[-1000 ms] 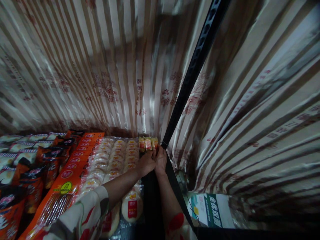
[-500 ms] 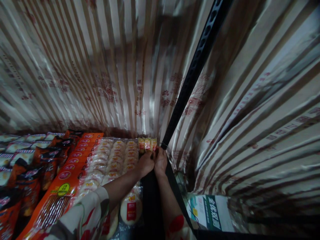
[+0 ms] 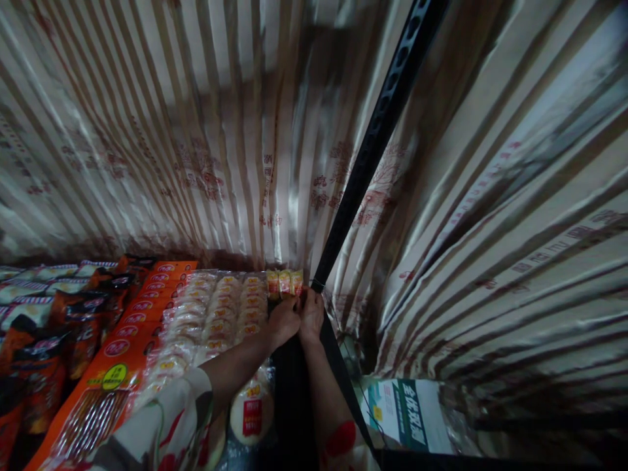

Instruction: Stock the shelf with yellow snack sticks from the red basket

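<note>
My left hand (image 3: 284, 320) and my right hand (image 3: 311, 315) are together at the foot of a black slotted metal post (image 3: 367, 157). Both have their fingers drawn in, the tips meeting. A thin dark cord (image 3: 318, 283) passes by the post right at my right fingertips; whether the fingers grip it is too dark to tell. Just behind my hands stand small yellow-and-red packets (image 3: 284, 282). Left of my left forearm run rows of round rice crackers (image 3: 252, 411) in clear wrappers.
Orange snack packs (image 3: 112, 366), black-and-orange bags (image 3: 81, 327) and white packets (image 3: 29, 311) fill the shelf at left. Pleated printed sheeting (image 3: 235, 131) hangs behind and at right. A green-and-white package (image 3: 409, 415) lies low at right.
The view has shifted slightly, so everything sits a little further left. My hands stay together at the post with hardly any change in their hold.
</note>
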Demonstrator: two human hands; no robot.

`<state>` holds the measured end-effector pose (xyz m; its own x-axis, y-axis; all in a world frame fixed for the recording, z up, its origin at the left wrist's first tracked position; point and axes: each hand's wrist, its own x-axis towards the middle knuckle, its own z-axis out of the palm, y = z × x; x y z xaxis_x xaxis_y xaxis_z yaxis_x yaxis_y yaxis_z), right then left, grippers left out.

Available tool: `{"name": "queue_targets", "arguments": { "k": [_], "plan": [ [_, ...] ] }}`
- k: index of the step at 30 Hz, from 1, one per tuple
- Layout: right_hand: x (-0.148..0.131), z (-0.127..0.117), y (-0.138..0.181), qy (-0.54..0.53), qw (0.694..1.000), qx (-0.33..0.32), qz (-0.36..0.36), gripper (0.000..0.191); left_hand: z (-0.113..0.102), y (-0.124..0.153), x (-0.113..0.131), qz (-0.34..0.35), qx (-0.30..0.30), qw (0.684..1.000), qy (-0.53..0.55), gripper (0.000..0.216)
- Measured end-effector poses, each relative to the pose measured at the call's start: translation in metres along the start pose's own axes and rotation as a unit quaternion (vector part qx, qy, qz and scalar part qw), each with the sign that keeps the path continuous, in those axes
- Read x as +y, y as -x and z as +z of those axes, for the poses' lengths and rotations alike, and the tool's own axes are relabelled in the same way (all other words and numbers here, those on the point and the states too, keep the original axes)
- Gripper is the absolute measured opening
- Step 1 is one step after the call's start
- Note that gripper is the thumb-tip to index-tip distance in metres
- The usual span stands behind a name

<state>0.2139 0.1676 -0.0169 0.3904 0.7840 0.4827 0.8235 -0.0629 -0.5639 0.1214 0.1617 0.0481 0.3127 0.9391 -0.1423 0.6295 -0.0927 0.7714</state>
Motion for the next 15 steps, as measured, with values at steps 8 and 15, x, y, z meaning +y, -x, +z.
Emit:
{"name": "queue_targets", "arguments": {
  "k": [8,15],
  "plan": [
    [-0.001,-0.001,0.001,-0.003,1.0,-0.006,0.01,0.031,0.006,-0.01,0.004,-0.006,0.012,1.0,-0.02,0.028],
    [-0.001,-0.001,0.002,-0.008,1.0,-0.013,0.013,0.033,0.0,-0.004,0.012,-0.015,0.0,0.999,-0.03,0.032]
  ]
}}
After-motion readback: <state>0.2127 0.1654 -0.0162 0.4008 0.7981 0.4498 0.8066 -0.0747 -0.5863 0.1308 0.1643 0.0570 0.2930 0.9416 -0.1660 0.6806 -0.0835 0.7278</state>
